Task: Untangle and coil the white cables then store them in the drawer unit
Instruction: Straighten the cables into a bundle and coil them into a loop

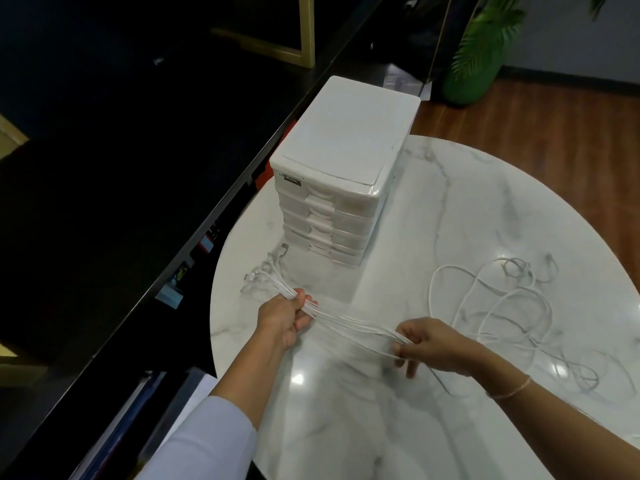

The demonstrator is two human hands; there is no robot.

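Note:
Several white cables [353,325] run as a bundle between my two hands above the round marble table [450,209]. My left hand [287,315] grips the bundle near its plug ends [266,271], which fan out toward the drawer unit. My right hand [426,342] pinches the same strands further along. Behind my right hand the cables spread into loose, tangled loops [502,306] on the table's right side. The white drawer unit [343,157] stands at the table's far left, all its drawers shut.
A black shelf or counter [138,168] runs along the table's left edge. A green potted plant [481,57] stands on the wooden floor [554,126] beyond the table. The table's near edge curves just below my forearms.

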